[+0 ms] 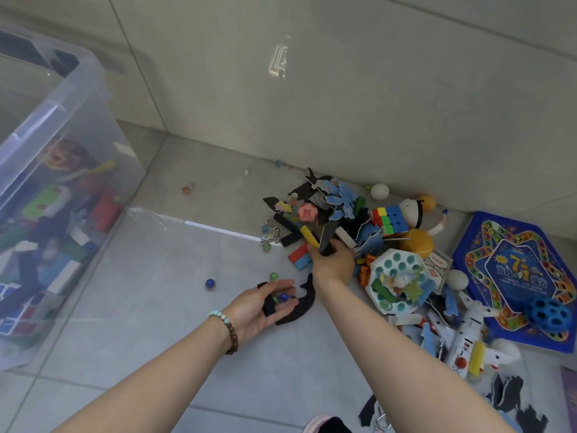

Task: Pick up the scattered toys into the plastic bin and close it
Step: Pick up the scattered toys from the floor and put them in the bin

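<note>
Head view: bin at left; toys against wall; floor between.

Yellow "7" on blue game board; other print unreadable.
</note>
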### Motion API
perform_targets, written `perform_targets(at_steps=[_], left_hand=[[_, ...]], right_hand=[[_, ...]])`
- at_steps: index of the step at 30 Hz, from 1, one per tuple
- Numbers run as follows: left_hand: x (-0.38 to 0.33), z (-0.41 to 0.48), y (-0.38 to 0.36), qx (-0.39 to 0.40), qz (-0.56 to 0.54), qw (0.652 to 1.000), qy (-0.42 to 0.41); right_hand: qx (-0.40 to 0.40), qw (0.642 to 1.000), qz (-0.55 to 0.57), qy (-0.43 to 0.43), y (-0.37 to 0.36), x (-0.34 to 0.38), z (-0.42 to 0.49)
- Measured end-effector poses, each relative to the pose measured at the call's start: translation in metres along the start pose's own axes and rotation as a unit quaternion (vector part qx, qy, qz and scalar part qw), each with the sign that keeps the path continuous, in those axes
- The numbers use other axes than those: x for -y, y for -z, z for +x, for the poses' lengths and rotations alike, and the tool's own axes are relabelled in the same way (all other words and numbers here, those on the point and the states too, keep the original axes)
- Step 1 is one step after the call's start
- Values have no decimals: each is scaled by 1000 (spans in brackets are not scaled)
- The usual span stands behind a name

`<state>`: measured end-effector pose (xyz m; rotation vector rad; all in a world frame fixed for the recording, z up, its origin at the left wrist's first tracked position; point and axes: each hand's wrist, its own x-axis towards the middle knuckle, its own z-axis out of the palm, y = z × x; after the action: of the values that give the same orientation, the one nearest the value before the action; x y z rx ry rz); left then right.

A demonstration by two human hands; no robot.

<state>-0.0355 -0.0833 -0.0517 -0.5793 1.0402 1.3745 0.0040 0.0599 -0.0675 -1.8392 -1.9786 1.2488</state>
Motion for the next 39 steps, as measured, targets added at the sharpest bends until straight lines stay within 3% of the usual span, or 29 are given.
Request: perform_targets(at_steps=[5,10,16,21,25,28,32,34,37,39], left_hand=[[-9,-12,3,-10,-9,1000,-14],[-37,-58,6,-5,52,997,-59],[-95,-165,18,-19,69,979,-189],[-151,-270,65,-47,85,953,-288],[-190,-324,122,-76,14,938,-339],[-204,-334,155,-103,-37,938,-328],[-200,-332,180,-181,51,941,-282],[-197,-334,179,-199,95,926,-306],[-182,-344,161,-107,96,921,-362],[-161,-348,151,-52,153,926,-341]], right_hand=[[46,998,44,5,23,-6,-5],[215,962,161,-37,61,27,-42],[356,920,151,71,95,132,-126],[438,870,125,190,52,230,-202],[459,853,100,227,-15,286,-261],[464,862,75,190,-64,298,-278],[473,865,69,151,-76,292,-280],[465,867,81,160,-65,286,-272],[472,860,89,172,-39,273,-253],[469,862,89,168,-22,255,-241]])
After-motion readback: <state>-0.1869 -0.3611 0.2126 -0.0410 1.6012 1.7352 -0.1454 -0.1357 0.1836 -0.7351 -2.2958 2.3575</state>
